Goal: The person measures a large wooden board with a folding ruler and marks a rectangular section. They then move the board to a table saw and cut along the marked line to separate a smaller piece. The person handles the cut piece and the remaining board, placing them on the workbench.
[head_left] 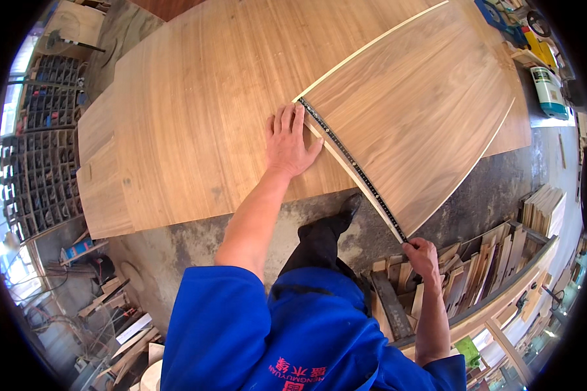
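Note:
A wooden panel [404,111] with pale edge strips lies on top of a larger wood-grain board [195,111]. Along the panel's near edge stretches a black measuring tape [349,160], from the panel's left corner to its near right corner. My left hand [289,144] rests flat with fingers stretched out, its fingertips beside the tape's far end and its thumb by the pale edge. At the opposite end, my right hand [422,256] has its fingers closed on the tape near the panel's corner. What lies inside that palm is hidden.
Several offcut boards [476,274] stand in a wooden rack at the lower right. A white and teal container [549,92] sits at the far right. Dark compartment bins [40,176] line the left side, with scrap wood [134,345] below them.

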Available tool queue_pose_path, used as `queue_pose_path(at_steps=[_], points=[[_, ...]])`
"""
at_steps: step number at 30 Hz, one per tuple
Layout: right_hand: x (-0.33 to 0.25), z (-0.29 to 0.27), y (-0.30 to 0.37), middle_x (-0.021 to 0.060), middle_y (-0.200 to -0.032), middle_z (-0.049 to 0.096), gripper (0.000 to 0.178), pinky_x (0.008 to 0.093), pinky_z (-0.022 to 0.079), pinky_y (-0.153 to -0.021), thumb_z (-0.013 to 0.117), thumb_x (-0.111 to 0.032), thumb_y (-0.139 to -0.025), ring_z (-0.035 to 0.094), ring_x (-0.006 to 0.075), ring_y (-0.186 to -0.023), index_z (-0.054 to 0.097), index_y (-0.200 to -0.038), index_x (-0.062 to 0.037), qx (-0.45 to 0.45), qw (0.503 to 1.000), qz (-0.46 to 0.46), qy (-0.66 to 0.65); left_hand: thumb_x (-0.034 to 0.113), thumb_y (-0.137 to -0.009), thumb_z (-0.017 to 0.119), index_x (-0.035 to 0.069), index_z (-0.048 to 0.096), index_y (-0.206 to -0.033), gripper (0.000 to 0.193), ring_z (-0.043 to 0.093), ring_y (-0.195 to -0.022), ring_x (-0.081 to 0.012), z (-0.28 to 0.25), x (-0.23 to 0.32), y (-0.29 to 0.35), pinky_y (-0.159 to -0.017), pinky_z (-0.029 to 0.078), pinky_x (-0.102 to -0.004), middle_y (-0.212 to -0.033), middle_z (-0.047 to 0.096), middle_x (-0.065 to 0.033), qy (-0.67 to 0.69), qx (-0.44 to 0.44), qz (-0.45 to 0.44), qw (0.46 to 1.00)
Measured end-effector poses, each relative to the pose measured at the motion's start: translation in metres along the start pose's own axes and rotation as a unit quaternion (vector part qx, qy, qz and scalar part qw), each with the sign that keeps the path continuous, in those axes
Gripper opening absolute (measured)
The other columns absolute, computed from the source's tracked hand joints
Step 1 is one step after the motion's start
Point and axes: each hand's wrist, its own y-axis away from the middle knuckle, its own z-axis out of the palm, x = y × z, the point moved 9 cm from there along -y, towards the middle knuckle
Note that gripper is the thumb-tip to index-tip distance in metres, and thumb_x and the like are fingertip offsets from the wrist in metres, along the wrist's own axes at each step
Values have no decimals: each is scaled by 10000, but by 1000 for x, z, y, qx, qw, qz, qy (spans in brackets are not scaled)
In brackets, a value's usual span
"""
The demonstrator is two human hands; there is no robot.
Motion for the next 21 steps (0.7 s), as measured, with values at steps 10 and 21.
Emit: queue_pose_path(at_steps=[10,21], points=[[7,4,-3,160,-786,721,306,377,532,-722,727,-289,-845,700,247,-742,762,-959,-7,-12,1000,20,-2,479,-873,689,75,365,-1540,845,314,-1471,-340,1,1,0,-1238,196,-541,-1551,366,-178,-3,4,-1,1000],[-1,1,-2,166,-780,715,321,384,535,-720,727,-296,-843,702,248,-737,754,-954,4,-4,1000,2,9,488,-860,699,64,386,-1519,844,332,-1457,-348,3,0,2,-1231,199,-554,-1542,367,-178,-3,18,2,1000]])
